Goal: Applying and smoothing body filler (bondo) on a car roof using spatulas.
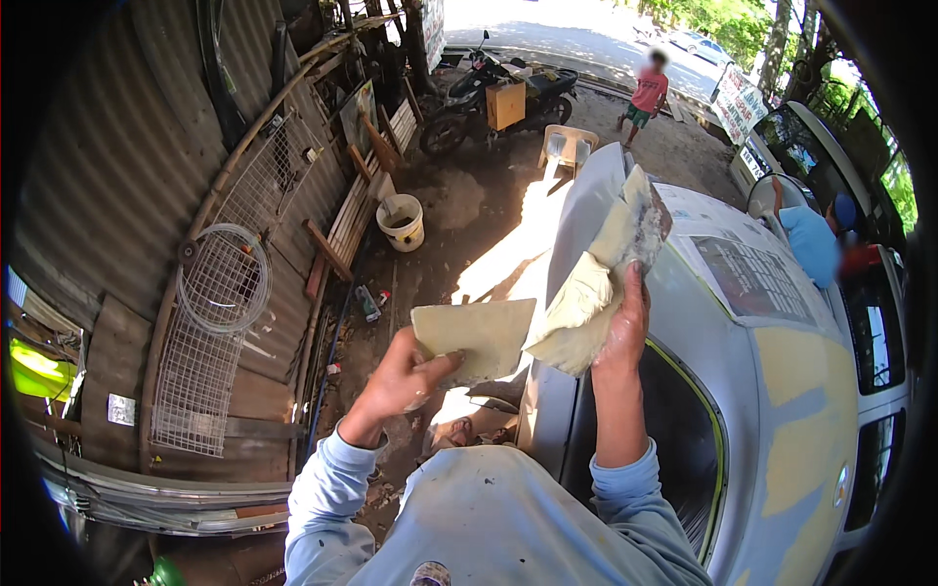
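Note:
My left hand pinches a flat, rectangular putty spreader, thumb on top, its face coated pale yellow. My right hand holds up a putty board, an elongated slab smeared with the same pale yellow paste. A thick folded mound of putty lies on its lower part. The spreader's right edge is close to that mound; whether they touch I cannot tell. Just beyond and right of my hands stands a grey car body with pale yellow filler patches on its side.
Masking paper covers part of the car. A bucket, a plastic stool and a motorcycle stand ahead. Wire mesh leans on the left wall. One person in pink stands far off; another in blue is at right.

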`<state>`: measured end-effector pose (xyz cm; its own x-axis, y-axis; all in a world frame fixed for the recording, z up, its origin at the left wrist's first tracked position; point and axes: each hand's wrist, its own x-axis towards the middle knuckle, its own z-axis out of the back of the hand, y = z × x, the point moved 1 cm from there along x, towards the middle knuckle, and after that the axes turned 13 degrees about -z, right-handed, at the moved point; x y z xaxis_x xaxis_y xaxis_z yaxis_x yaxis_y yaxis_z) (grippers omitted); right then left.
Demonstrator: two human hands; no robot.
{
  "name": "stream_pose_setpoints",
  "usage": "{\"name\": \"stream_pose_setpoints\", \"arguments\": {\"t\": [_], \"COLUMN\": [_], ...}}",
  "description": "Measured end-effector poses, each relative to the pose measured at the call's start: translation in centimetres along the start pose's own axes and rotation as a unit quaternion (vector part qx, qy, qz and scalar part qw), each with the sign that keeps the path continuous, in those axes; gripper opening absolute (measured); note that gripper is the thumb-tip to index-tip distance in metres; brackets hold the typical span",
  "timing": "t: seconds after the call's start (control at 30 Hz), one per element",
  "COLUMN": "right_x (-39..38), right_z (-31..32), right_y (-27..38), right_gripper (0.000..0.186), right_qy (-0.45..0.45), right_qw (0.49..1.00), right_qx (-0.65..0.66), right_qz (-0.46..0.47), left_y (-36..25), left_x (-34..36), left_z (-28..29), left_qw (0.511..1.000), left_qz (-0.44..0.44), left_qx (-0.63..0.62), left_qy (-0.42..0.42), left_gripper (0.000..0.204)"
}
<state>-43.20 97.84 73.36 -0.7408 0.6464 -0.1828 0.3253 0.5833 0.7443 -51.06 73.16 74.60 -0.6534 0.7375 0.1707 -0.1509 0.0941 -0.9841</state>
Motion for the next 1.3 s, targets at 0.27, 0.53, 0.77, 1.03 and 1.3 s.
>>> {"name": "stream_pose_setpoints", "arguments": {"t": [0.27,0.53,0.77,1.03,1.3], "right_x": [-0.5,0.0,0.4,-1.1,-0.6], "right_z": [3.3,1.8,5.3,2.6,2.6], "right_y": [-3.9,-2.5,0.6,-2.2,-2.6], "right_gripper": [0.041,0.042,0.049,0.052,0.045], "right_qy": [-0.061,-0.105,-0.004,-0.035,-0.019], "right_qw": [0.995,0.989,0.998,0.997,0.997], "right_qx": [-0.077,-0.101,0.06,0.072,0.06], "right_qz": [0.018,0.008,-0.026,0.007,-0.034], "left_y": [0.0,1.5,0.4,-0.5,-1.6], "left_x": [-0.6,-0.3,0.1,-0.4,-0.9], "left_z": [-1.2,-3.3,-0.2,-0.8,-0.7], "left_qw": [0.997,0.927,0.684,0.641,0.599], "left_qz": [-0.062,-0.149,-0.374,-0.43,-0.496], "left_qx": [0.056,0.262,0.622,0.633,0.622], "left_qy": [0.002,0.222,0.069,0.058,0.094], "left_gripper": [0.027,0.039,0.05,0.041,0.038]}}
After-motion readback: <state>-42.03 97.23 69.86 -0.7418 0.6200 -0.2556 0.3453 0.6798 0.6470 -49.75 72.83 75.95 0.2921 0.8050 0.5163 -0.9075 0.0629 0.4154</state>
